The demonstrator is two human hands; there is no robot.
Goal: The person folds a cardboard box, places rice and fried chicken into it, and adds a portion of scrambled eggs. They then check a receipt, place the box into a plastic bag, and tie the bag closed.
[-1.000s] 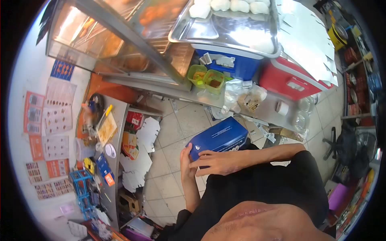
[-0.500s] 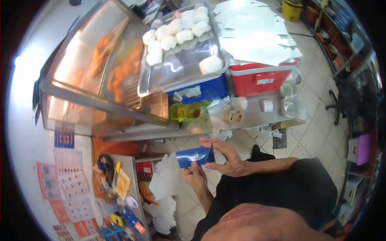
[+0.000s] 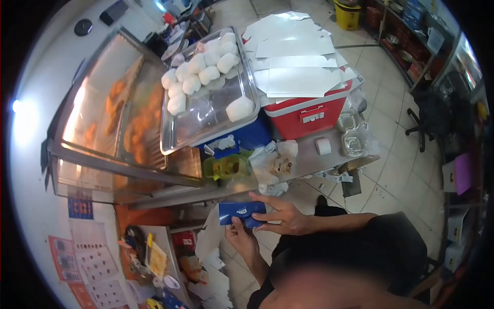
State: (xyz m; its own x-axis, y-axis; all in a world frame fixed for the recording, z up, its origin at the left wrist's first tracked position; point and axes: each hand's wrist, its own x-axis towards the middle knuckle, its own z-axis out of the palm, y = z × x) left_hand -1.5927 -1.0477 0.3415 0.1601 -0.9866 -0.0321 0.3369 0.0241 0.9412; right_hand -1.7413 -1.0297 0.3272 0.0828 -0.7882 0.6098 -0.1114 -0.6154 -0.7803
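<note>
I have a glass-sided food case [image 3: 123, 164] beyond the hands and off to the left, orange-brown food behind its panes. Ahead of them, farther out and a little right, I see a red cooler [image 3: 290, 123] with white card sheets [image 3: 296, 49] layered over its top. Left of that cooler, a metal tray [image 3: 206, 121] holds bunched white lumps, one lying apart. My feed puts the blue carton [image 3: 231, 210] between the two hands. The right hand [image 3: 285, 216] has its fingers parted, tips on the carton's right part; the left hand [image 3: 242, 239] pinches the near edge, thumb on the face, its other fingertips hidden from me. Just beyond are green tubs [image 3: 235, 175]; farther right, a white roll [image 3: 323, 146].
</note>
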